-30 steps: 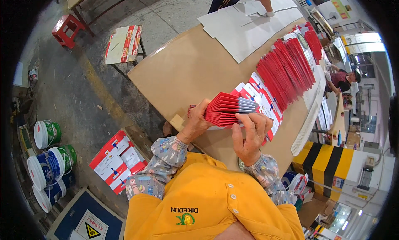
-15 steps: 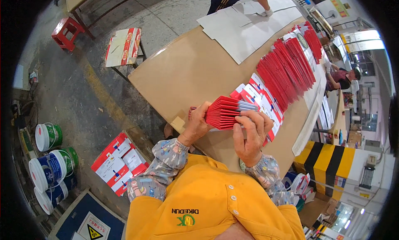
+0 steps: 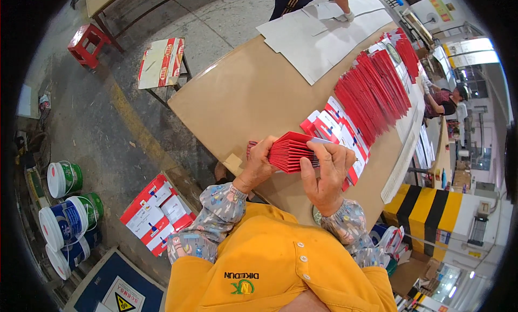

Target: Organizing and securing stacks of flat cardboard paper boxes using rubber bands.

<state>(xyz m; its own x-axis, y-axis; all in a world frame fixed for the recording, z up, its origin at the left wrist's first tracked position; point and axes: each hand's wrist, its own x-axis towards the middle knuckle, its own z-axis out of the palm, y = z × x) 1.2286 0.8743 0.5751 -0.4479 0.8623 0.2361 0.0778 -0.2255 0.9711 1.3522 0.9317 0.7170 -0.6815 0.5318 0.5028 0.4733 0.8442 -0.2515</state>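
A fanned bundle of folded red-and-white cards (image 3: pixel 294 150) is held over the near part of the table. My left hand (image 3: pixel 259 165) is closed around its left end, the fingers mostly hidden behind it. At the right end, my right hand (image 3: pixel 328 174) has its thumb and fingers bent against the card edges. A pale flap shows at its fingertips. Just beyond lie loose red-and-white printed cards (image 3: pixel 345 136), with a long row of red folded cards (image 3: pixel 372 93) standing packed together behind them.
The brown table (image 3: pixel 232 90) bears large white sheets (image 3: pixel 318 39) at its far end, where another person's gloved hand (image 3: pixel 345 17) rests. More printed cards (image 3: pixel 156 215) lie low at my left. Buckets (image 3: pixel 62 223), a red stool (image 3: pixel 89 43) and a yellow-black striped block (image 3: pixel 423 215) stand around.
My right fingers have shifted slightly left along the bundle's edge. The pale card ends that stuck out there are now mostly covered, and the red folds look more spread. My left hand keeps its grip.
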